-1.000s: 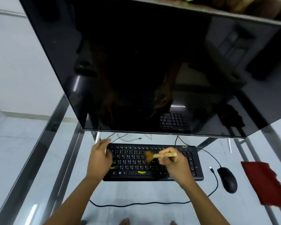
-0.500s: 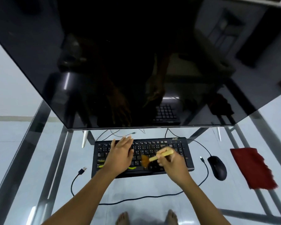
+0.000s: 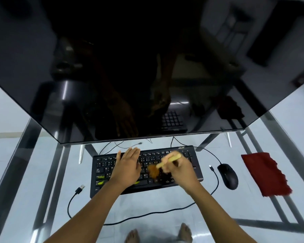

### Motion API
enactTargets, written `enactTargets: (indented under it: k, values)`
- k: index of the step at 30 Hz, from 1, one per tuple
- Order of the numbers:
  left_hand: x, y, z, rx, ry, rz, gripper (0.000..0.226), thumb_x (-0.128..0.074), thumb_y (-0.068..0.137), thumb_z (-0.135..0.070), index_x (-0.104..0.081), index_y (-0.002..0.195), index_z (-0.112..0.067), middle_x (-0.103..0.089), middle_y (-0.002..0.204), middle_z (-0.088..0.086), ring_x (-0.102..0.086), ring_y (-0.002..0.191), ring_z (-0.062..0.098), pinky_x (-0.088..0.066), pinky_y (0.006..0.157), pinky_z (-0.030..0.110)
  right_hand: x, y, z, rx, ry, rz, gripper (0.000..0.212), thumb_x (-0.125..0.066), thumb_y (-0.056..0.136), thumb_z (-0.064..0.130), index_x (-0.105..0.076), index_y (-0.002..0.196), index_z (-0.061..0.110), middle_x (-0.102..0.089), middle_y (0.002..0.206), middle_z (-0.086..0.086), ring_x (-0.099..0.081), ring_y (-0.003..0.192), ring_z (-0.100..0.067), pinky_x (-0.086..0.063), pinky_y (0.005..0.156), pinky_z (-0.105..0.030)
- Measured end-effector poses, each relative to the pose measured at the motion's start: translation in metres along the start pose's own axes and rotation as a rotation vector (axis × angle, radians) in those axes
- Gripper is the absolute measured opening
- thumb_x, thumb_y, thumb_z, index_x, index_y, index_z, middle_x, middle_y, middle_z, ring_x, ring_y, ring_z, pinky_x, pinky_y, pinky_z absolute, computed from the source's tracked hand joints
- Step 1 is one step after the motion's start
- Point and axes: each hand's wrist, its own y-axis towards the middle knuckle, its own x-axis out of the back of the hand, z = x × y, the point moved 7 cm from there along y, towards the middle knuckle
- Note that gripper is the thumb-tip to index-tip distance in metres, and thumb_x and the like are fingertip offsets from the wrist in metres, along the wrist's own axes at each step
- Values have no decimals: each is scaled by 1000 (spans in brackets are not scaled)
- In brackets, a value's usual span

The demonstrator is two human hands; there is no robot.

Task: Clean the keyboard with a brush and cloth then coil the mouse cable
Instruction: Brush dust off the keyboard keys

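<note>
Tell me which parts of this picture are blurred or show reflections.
Head view: the pale wooden-handled brush and the right hand gripping it are smeared by motion; the left hand, flat on the black keyboard, is sharper; the glossy black monitor screen mirrors hands and keys.

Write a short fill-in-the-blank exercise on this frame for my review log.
The right hand grips a wooden-handled ____.
The left hand rests flat on the ____.
The cloth right of the mouse is ____.
Missing words: brush; keyboard; red.
</note>
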Motion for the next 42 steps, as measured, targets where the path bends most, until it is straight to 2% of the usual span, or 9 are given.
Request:
enactTargets:
  k: [2,8,19,23,27,30,34,38,42]
  values:
    - [0,0,-2,1,29,9,59,-38,99,-30,-16,152,-15,-16,159,-1,-4,147,14,2,119,48,25,8,1,24,41,-209,9,-61,96,12,-64,88,9,-74,80,0,-72,77,-19,-60,78,-32]
    - [-7,3,-36,-105,6,73,79,-39,93,-54,-6,153,-14,4,161,0,11,146,12,9,118,45,52,20,0,47,-63,-188,18,-59,96,8,-71,84,13,-73,85,5,-68,82,-1,-51,79,-13]
    - [-31,23,-67,-139,47,123,75,-34,97,-53,-3,152,-14,5,161,0,11,146,12,8,118,45,100,11,-40,-51,-90,-277,11,-60,96,10,-66,87,13,-73,80,-3,-73,77,-20,-57,75,-23]
    - [-31,21,-68,-145,28,110,73,-36,97,-50,-4,153,-15,2,161,0,9,146,12,10,118,42,119,3,-41,-91,-149,-445,16,-59,96,11,-61,83,21,-70,77,3,-68,68,-8,-47,64,-5]
    - [-29,22,-69,-142,16,96,71,-37,97,-48,-6,153,-15,0,161,0,7,146,12,10,118,40,101,4,-39,-41,-165,-228,14,-54,98,9,-63,87,7,-75,75,-2,-72,71,-18,-61,76,-31]
    - [-30,21,-69,-146,21,79,71,-37,98,-47,-6,153,-15,1,161,-1,7,146,12,11,117,39,121,-1,-39,-72,-169,-446,19,-54,97,6,-64,85,16,-69,83,3,-68,72,-14,-52,72,-25]
    - [-30,21,-68,-153,33,75,71,-37,98,-47,-4,153,-16,3,161,-3,9,146,11,12,116,38,103,-9,-46,-90,-72,-134,13,-52,97,3,-63,89,5,-76,78,-7,-72,75,-22,-60,72,-30]
    - [-31,20,-68,-148,28,79,71,-37,98,-47,-4,153,-17,2,161,-3,9,146,10,13,117,37,127,-18,-55,-125,-160,-402,17,-53,95,5,-62,84,15,-73,80,-6,-70,70,-18,-53,64,-21]
    - [-30,21,-67,-152,25,68,70,-38,98,-47,-6,153,-17,0,161,-3,8,146,10,12,117,37,102,-26,-61,-145,-73,-210,14,-53,96,3,-62,85,7,-74,73,-3,-69,70,-21,-54,64,-19]
